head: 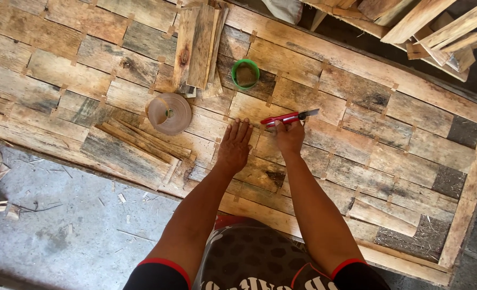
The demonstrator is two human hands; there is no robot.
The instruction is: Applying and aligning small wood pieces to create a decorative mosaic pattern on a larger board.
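My right hand [290,137] grips a red utility knife [288,117] with its blade extended to the right, lying low over a big panel of patched wood veneer pieces [367,113]. My left hand [234,146] rests flat, fingers spread, on the veneer just left of the knife. A roll of brown paper tape [169,113] lies on the panel to the left of that hand.
A small green cup [245,73] stands on the panel beyond my hands. A stack of veneer strips [198,45] lies at the top, and more strips [139,140] near the left edge. Wood offcuts [437,27] pile up at top right. Grey concrete floor [61,225] is at lower left.
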